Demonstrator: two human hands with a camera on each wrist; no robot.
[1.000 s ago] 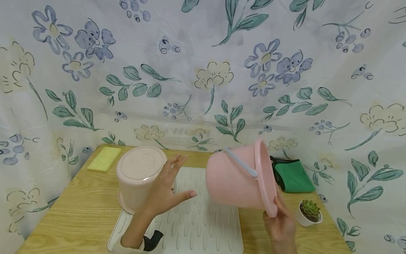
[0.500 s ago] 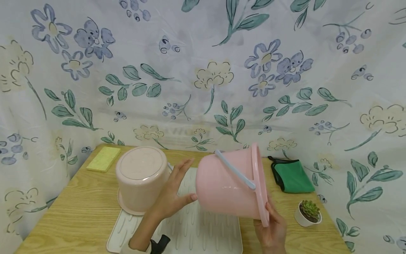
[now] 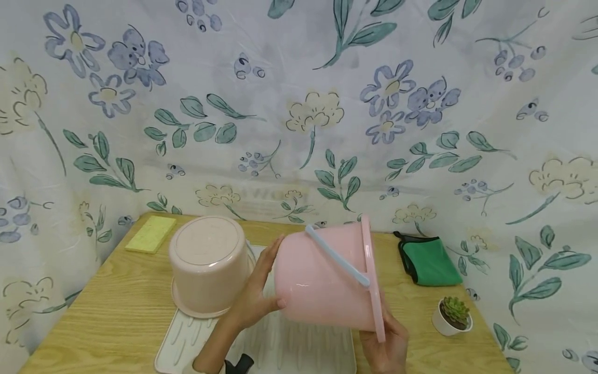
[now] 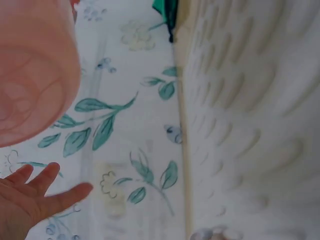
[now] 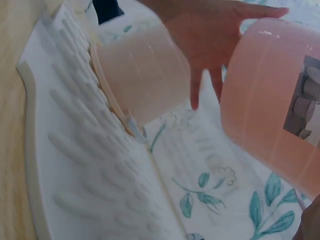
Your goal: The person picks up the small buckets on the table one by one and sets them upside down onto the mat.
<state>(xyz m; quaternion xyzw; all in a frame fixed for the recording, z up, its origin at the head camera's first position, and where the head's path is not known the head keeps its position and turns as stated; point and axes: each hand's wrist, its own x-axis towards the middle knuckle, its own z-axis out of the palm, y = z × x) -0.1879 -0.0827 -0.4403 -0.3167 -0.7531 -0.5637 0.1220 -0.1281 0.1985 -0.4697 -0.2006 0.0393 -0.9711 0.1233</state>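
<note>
While sideways, pink bucket [image 3: 317, 291] near beige bucket [image 3: 207, 283], insides hidden.

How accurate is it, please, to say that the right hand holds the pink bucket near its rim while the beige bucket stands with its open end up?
Not quite: the beige bucket stands upside down, open end down, as the head view shows. The right hand does hold the pink bucket near its rim.

Your right hand [image 3: 388, 347] has shifted left and slightly lower, bringing the pink bucket [image 3: 320, 293] along, its rim [image 3: 372, 280] now more edge-on. Your left hand [image 3: 256, 293] sits farther right, the gap to the base nearly gone; contact is unclear.
</note>
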